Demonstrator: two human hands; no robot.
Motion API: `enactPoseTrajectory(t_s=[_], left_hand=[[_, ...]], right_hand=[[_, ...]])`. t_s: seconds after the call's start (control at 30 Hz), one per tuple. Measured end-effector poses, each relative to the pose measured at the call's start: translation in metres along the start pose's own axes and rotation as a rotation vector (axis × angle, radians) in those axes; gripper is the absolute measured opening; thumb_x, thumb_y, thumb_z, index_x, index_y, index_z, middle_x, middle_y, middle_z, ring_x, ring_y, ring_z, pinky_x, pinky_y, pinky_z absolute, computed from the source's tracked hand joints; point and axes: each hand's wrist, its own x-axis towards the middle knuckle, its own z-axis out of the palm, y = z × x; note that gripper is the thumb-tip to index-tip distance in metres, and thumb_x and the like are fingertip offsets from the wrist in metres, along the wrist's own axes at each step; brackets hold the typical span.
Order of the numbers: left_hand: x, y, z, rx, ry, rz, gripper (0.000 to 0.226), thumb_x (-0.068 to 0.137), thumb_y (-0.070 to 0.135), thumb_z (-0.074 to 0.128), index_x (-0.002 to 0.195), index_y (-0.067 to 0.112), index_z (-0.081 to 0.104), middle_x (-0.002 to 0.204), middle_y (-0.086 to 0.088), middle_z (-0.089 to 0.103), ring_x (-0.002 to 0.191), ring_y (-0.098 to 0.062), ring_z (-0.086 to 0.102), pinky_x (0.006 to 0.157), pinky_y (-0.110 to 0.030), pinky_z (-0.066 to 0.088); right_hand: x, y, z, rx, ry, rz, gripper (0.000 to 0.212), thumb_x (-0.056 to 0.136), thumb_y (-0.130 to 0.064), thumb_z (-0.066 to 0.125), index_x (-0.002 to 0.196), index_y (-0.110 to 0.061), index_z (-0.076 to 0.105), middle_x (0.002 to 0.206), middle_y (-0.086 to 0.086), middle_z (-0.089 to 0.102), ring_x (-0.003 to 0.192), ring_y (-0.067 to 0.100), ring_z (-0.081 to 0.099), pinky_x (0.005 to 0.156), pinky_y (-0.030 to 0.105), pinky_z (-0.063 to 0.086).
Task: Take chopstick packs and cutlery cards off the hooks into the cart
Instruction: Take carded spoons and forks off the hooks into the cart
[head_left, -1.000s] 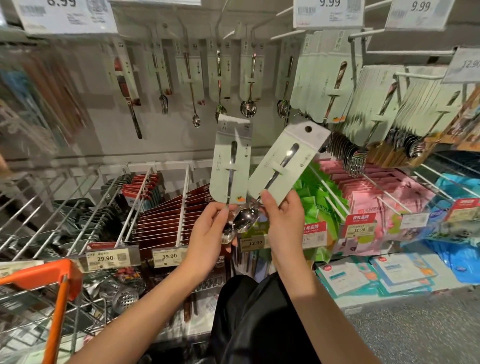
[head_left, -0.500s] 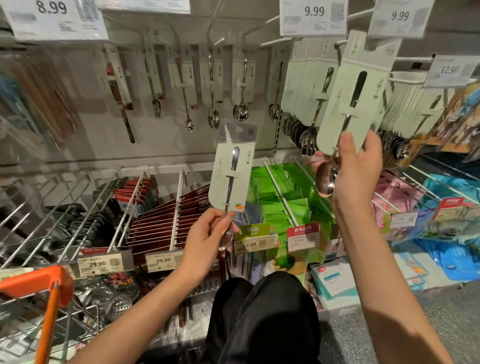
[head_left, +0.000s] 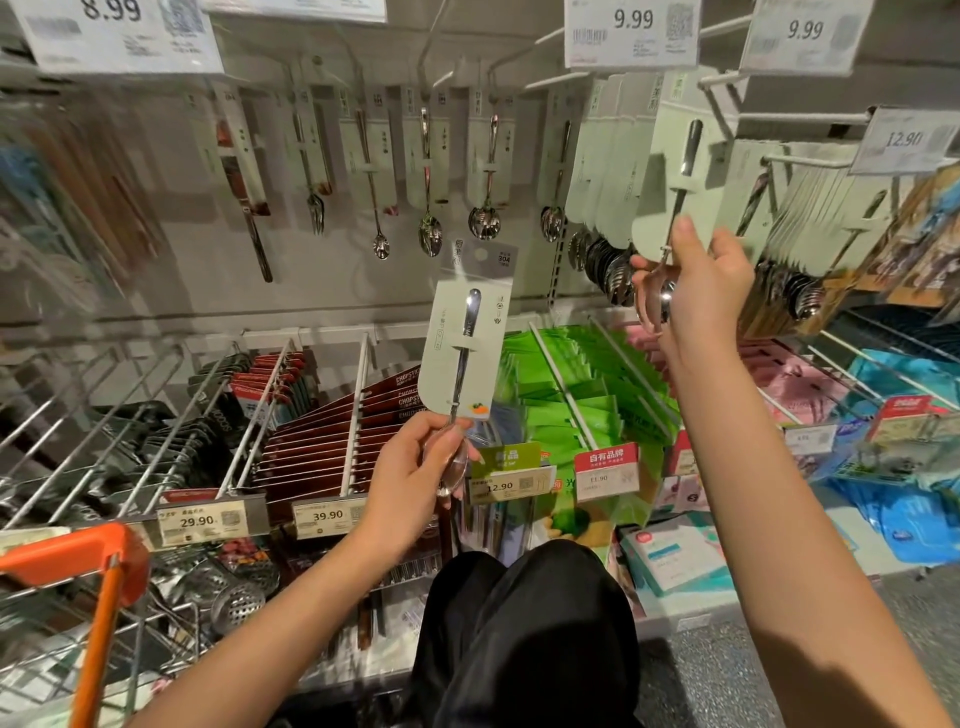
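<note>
My left hand (head_left: 415, 467) grips a pale green spoon card (head_left: 465, 332) by the spoon bowl and holds it upright in front of the shelves. My right hand (head_left: 696, 283) is raised to the upper right and pinches a second spoon card (head_left: 675, 171) at its lower end, up against the hook (head_left: 727, 98) crowded with like cards. Dark red chopstick packs (head_left: 322, 441) hang on the lower hooks at centre left. The cart (head_left: 98, 582), with its orange handle, stands at the lower left.
More cutlery cards (head_left: 426, 156) hang along the back wall under price tags (head_left: 631, 31). Green packs (head_left: 582, 405), pink packs (head_left: 795, 384) and blue packs (head_left: 904, 384) fill the lower hooks to the right. Metal strainers (head_left: 236, 603) lie inside the cart. My dark-clothed knee (head_left: 524, 639) is low centre.
My right hand has carried its spoon card from beside the left hand up and right to the crowded hook. My left hand has kept its card almost still.
</note>
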Motion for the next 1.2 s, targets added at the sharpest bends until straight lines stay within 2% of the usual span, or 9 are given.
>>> enactPoseTrajectory(t_s=[0.2,0.3,0.37,0.47,0.7,0.77,0.9,1.07,1.2], left_hand=[[0.001,-0.002,-0.003,0.028,0.012,0.003,0.014,0.100,0.007,0.047,0.092,0.006,0.059,0.071,-0.001,0.068,0.045,-0.010,0.051,0.046,-0.017,0.041],[0.000,0.000,-0.002,0.015,-0.001,0.010,0.015,0.100,0.006,0.046,0.092,0.006,0.058,0.069,-0.001,0.067,0.044,-0.009,0.050,0.046,-0.017,0.040],[0.000,0.001,-0.001,0.019,-0.013,0.020,0.015,0.100,0.005,0.045,0.093,0.003,0.058,0.065,0.002,0.065,0.044,-0.008,0.049,0.046,-0.017,0.040],[-0.001,0.000,-0.001,0.051,-0.041,0.038,0.018,0.100,0.008,0.045,0.094,-0.004,0.057,0.055,0.008,0.059,0.044,-0.007,0.046,0.049,-0.016,0.039],[-0.002,0.001,-0.003,0.154,-0.051,0.054,0.016,0.099,0.018,0.050,0.092,0.009,0.062,0.061,0.011,0.061,0.053,-0.001,0.051,0.058,-0.021,0.037],[-0.002,0.000,-0.004,0.191,-0.058,0.065,0.015,0.099,0.020,0.050,0.095,0.012,0.063,0.070,0.006,0.066,0.059,-0.004,0.054,0.061,-0.024,0.041],[-0.003,-0.006,-0.006,0.277,-0.061,0.087,0.021,0.101,0.018,0.045,0.099,0.013,0.065,0.081,-0.004,0.068,0.070,-0.011,0.059,0.069,-0.025,0.045],[-0.004,-0.010,-0.003,0.190,-0.104,0.066,0.020,0.104,0.024,0.039,0.110,0.024,0.059,0.084,-0.003,0.067,0.065,-0.007,0.059,0.068,-0.023,0.045],[-0.003,-0.010,-0.005,0.195,-0.104,0.049,0.021,0.104,0.022,0.037,0.109,0.023,0.057,0.070,-0.005,0.063,0.060,-0.009,0.058,0.063,-0.024,0.044]], right_hand=[[0.025,0.030,0.006,-0.181,0.007,0.052,0.023,0.094,-0.022,0.060,0.083,-0.004,0.049,0.076,0.003,0.058,0.047,0.001,0.058,0.046,0.020,0.046],[0.022,0.065,-0.009,-0.163,0.011,0.246,0.019,0.094,-0.022,0.060,0.097,-0.005,0.053,0.092,0.006,0.059,0.069,0.009,0.063,0.053,0.021,0.055],[0.008,0.088,-0.020,-0.184,-0.072,0.414,0.019,0.094,-0.021,0.059,0.102,-0.005,0.056,0.106,0.017,0.062,0.085,0.021,0.065,0.062,0.026,0.060],[-0.025,0.105,-0.026,-0.253,-0.193,0.562,0.036,0.094,-0.030,0.059,0.118,-0.004,0.054,0.104,0.014,0.064,0.087,0.019,0.066,0.066,0.027,0.060],[-0.093,0.088,0.002,-0.230,-0.543,0.574,0.067,0.081,-0.067,0.037,0.109,-0.014,0.066,0.100,0.006,0.071,0.092,0.021,0.067,0.084,0.038,0.053],[-0.106,0.085,0.008,-0.194,-0.629,0.555,0.063,0.078,-0.064,0.045,0.116,-0.017,0.065,0.108,0.007,0.071,0.100,0.025,0.067,0.089,0.040,0.052],[-0.121,0.083,0.016,-0.203,-0.577,0.404,0.020,0.092,-0.022,0.060,0.107,-0.010,0.068,0.104,0.008,0.073,0.093,0.017,0.069,0.081,0.027,0.055],[-0.116,0.081,0.017,-0.273,-0.540,0.312,0.009,0.091,-0.025,0.062,0.091,-0.022,0.070,0.098,0.005,0.074,0.095,0.020,0.070,0.089,0.040,0.055],[-0.105,0.069,0.016,-0.137,-0.467,0.311,0.011,0.095,-0.019,0.056,0.096,-0.018,0.066,0.091,0.002,0.074,0.085,0.019,0.072,0.078,0.032,0.059]])
